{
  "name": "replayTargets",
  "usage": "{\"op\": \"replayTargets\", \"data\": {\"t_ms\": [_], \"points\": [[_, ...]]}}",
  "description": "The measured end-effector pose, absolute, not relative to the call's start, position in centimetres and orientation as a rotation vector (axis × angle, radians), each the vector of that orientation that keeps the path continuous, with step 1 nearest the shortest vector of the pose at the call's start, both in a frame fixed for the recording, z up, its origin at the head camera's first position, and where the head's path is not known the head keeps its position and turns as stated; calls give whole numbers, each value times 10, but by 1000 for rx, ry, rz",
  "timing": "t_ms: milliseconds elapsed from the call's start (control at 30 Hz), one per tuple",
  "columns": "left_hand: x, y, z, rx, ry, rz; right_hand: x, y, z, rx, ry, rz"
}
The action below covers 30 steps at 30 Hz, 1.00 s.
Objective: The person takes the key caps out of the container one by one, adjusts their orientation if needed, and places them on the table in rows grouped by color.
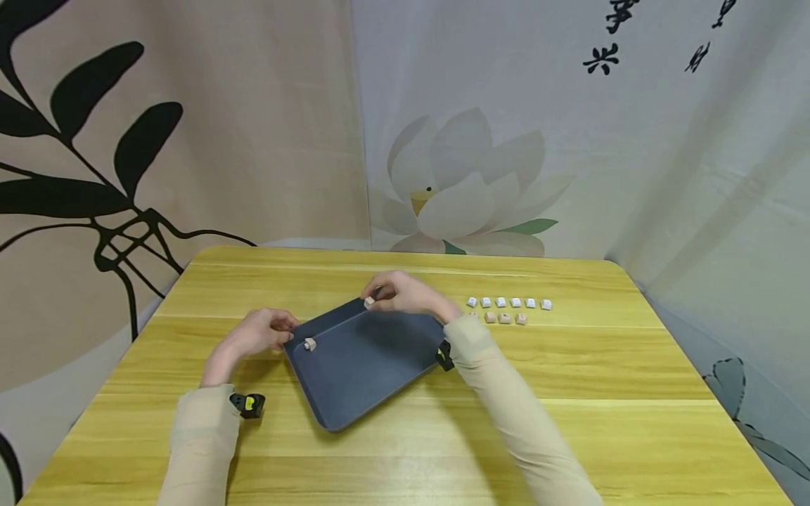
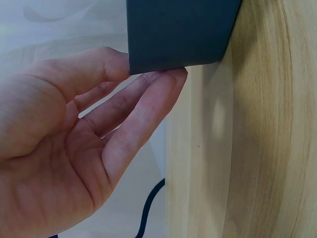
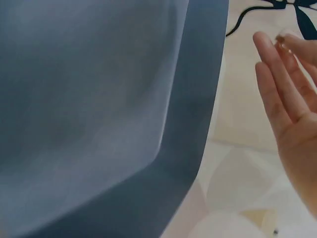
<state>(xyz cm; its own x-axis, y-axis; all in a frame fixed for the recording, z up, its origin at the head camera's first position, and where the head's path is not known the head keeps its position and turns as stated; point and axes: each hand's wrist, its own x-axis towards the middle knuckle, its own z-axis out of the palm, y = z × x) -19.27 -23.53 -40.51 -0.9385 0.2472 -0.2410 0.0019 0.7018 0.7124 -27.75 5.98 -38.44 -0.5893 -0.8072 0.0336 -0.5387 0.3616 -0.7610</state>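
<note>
A dark grey rectangular tray (image 1: 373,372) lies at an angle between the two hands. The left hand (image 1: 259,332) grips its left corner, and in the left wrist view the thumb and fingertips meet the tray's edge (image 2: 173,39). Inside that corner sits a beige keycap (image 1: 309,344). Over the tray's far side, the right hand (image 1: 405,294) pinches another small beige keycap (image 1: 369,302) between thumb and fingertips. In the right wrist view the right hand (image 3: 292,104) is beyond the tray's rim (image 3: 198,99), with the remaining fingers fairly straight.
Right of the tray, a row of white keycaps (image 1: 500,302) lies on the wooden table (image 1: 569,436). Nearer than it is a shorter row of beige keycaps (image 1: 504,318), partly hidden by the right wrist. A printed curtain (image 1: 291,140) hangs behind the table.
</note>
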Motion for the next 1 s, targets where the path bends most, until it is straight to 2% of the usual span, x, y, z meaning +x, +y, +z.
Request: {"op": "replayTargets", "data": {"t_ms": [567,1000], "points": [[-195,-236,-409,188,2586,1088,-267,166,-390,-921,2420,-1359],[-194,-236,-407,192,2577,1087,-262,257,-403,-575,2657,-1310]]}}
